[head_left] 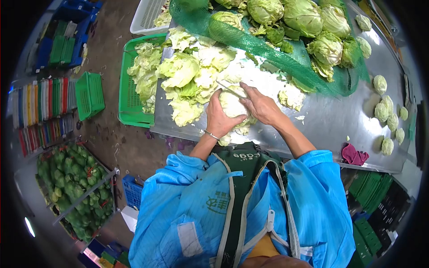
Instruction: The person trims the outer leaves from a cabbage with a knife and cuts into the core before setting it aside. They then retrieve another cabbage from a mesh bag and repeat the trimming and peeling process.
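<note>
My left hand (219, 117) is wrapped around the near left side of a pale, trimmed cabbage (233, 103). In my right hand (264, 107) is a knife (225, 86), its thin blade lying across the top of the cabbage; its handle is hidden by my fingers. Loose cabbage leaves (182, 70) are heaped to the left of my hands on the metal table (286, 142). A cut leafy piece (291, 97) lies right of my right hand. Beyond are several whole cabbages (303, 17) with a green mesh net (268, 51) across their near side.
A green crate (127, 82) of leaves adjoins the table's left edge, with a white crate (142, 18) behind it. Small pale cabbages (382, 111) sit at the right, near a dark red cloth (354, 155). A bin of green vegetables (76, 183) stands at lower left.
</note>
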`<state>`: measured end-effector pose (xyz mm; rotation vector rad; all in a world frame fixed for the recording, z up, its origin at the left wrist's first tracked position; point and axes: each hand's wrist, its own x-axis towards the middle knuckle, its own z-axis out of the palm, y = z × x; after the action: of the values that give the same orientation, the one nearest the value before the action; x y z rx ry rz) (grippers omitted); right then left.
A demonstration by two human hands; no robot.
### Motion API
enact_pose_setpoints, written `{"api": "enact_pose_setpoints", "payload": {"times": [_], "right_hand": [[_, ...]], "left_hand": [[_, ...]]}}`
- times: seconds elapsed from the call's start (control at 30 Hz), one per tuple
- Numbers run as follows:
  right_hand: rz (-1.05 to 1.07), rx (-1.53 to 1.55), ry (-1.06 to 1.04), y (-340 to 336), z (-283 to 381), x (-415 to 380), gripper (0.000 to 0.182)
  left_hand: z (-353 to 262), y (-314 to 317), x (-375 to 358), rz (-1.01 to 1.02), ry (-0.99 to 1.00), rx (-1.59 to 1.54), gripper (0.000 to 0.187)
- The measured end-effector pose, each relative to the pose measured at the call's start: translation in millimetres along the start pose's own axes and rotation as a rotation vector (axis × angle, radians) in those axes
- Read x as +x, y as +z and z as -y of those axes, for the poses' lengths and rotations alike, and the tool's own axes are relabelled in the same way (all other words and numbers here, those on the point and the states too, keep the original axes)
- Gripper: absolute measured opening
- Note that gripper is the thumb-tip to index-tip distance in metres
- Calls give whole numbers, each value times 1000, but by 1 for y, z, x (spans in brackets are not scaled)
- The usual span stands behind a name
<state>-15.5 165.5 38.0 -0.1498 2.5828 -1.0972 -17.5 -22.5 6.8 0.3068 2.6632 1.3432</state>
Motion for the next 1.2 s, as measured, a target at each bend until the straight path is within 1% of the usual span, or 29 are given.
{"api": "enact_pose_setpoints", "payload": {"times": [0.07,0.1,0.2,0.23,0.33,0.37,0.4,0.43,0.47,0.5,0.53,0.57,0.6,0.63,0.67,0.73,0.77,0.8,0.87,0.9,0.97,1.0,1.03,1.07,1.13,1.17,1.2], "right_hand": [[28,12,46,2,-3,5,52],[-60,30,15,7,-9,8,47],[-132,164,54,9,-21,20,41],[-118,225,122,5,-19,20,37],[-103,358,241,2,-22,18,39],[-240,373,281,14,-46,22,40],[-372,387,321,29,-74,24,42],[-366,375,410,31,-79,16,43],[-377,402,394,32,-83,17,43],[-374,431,387,32,-79,13,43],[-364,463,394,32,-67,1,43],[-404,507,413,29,-52,-9,44],[-384,473,380,21,-33,-22,45],[-359,437,345,14,-15,-36,45],[-329,400,309,14,-4,-46,46],[-346,262,317,34,-21,-57,46],[-358,194,321,39,-34,-62,47],[-233,168,489,24,-44,-57,48],[-429,39,412,7,-64,-52,51],[-385,84,343,-4,-56,-45,53],[-298,182,217,-25,-26,-32,57],[-146,214,168,-25,-21,-21,57],[-44,207,134,-23,-13,-11,57],[60,199,97,-21,-5,-4,57],[55,228,-66,-8,-2,3,56],[56,243,-148,-3,-2,6,56],[43,185,-170,1,-3,7,55]], "left_hand": [[2,-3,3,32,-20,-35,105],[3,-2,7,24,-4,-34,103],[4,-2,24,91,8,17,102],[7,-2,30,119,21,-3,101],[12,-5,49,235,68,11,100],[11,-9,52,292,69,40,99],[12,-15,49,349,119,37,100],[14,-23,44,400,171,37,100],[17,-32,44,444,218,40,100],[19,-40,41,467,164,-24,101],[23,-42,29,338,95,-102,100],[29,-46,23,199,35,-175,100],[31,-49,17,59,-21,-250,99],[21,-52,6,51,-137,-344,98],[19,-46,0,22,-146,-268,97],[15,-27,-10,-43,-166,-118,96],[18,-17,-7,-96,-230,-172,94],[19,-16,-9,-82,-178,-151,93],[17,-13,-5,-60,-64,-117,92],[15,-19,-3,3,-5,-91,93],[21,-27,3,118,185,-86,93],[24,-31,9,174,284,-82,92],[27,-35,12,232,327,-8,96],[26,-37,11,241,315,12,98],[22,-43,9,254,282,54,102],[25,-43,8,240,264,12,102],[28,-41,6,228,244,-33,102]]}}
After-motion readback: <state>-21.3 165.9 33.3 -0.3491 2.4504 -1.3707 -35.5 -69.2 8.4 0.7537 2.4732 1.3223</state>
